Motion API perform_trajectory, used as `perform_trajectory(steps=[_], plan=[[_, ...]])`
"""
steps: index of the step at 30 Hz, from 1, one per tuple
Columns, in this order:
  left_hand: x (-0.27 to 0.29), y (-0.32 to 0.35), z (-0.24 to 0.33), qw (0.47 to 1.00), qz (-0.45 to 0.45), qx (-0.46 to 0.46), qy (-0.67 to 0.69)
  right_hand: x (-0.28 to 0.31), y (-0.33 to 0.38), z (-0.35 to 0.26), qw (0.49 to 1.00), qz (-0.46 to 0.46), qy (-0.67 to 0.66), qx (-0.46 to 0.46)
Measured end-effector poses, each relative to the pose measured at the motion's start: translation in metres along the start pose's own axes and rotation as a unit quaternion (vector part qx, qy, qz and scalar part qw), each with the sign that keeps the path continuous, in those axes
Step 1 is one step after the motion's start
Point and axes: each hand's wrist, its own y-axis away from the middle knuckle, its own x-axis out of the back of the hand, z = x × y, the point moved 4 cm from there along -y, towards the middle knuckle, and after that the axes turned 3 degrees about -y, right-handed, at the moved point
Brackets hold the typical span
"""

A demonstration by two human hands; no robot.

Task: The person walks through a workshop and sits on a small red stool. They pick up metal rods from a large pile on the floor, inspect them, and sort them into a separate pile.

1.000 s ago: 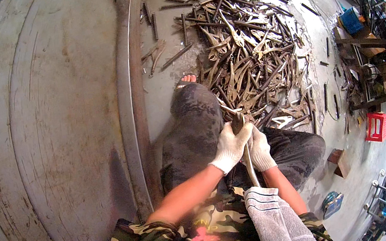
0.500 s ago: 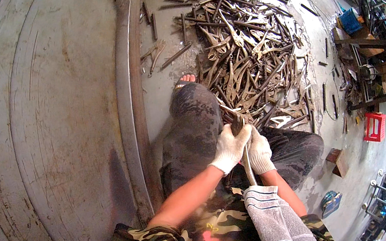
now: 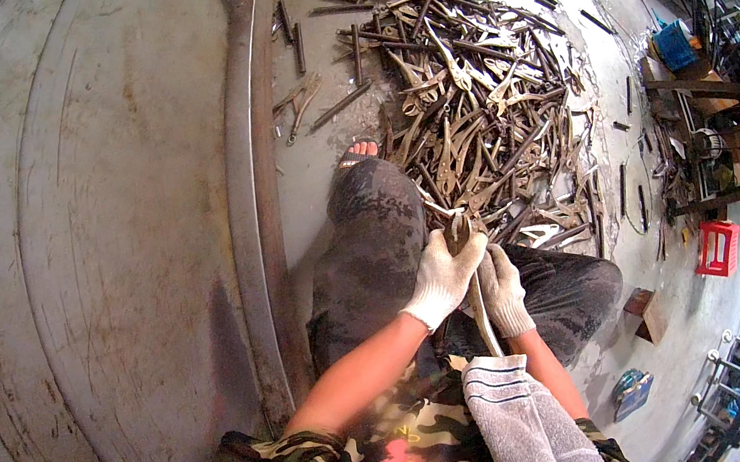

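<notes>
My left hand (image 3: 441,280), in a white knit glove, is closed around the upper part of a pair of metal pliers (image 3: 482,315). Its dark head shows just above the thumb. One long, pale handle runs down toward my lap, beside a striped grey towel (image 3: 519,410). My right hand (image 3: 503,292), gloved the same way, is curled against the right side of the pliers, and its fingertips are partly hidden. Right beyond both hands lies a large heap of metal pliers and dark tubes (image 3: 486,106) on the floor.
To the left a steel beam edge (image 3: 254,201) borders a broad scuffed metal plate (image 3: 126,221). Loose dark tubes and a few pliers (image 3: 303,104) lie around the heap. At right are a red plastic stool (image 3: 717,248), a cardboard box (image 3: 647,315) and a cluttered workbench (image 3: 702,93).
The pliers have tilted slightly, their lower handle end shifting to the right. My right hand has moved a little to the right with them. My left hand stays almost in place.
</notes>
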Motion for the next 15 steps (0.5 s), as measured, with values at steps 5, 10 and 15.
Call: perform_trajectory(steps=[5, 10, 15], plan=[[0.002, 0.002, 0.008, 1.0, -0.018, 0.005, -0.01, 0.005, -0.01, -0.019, 0.996, -0.012, 0.064, 0.054], [0.001, -0.003, -0.009, 1.0, -0.021, 0.008, -0.011, 0.002, -0.019, -0.023, 0.993, -0.033, 0.08, 0.084], [0.005, 0.006, 0.022, 0.998, 0.021, -0.005, -0.066, -0.032, -0.004, 0.008, 0.92, -0.034, -0.368, -0.135]])
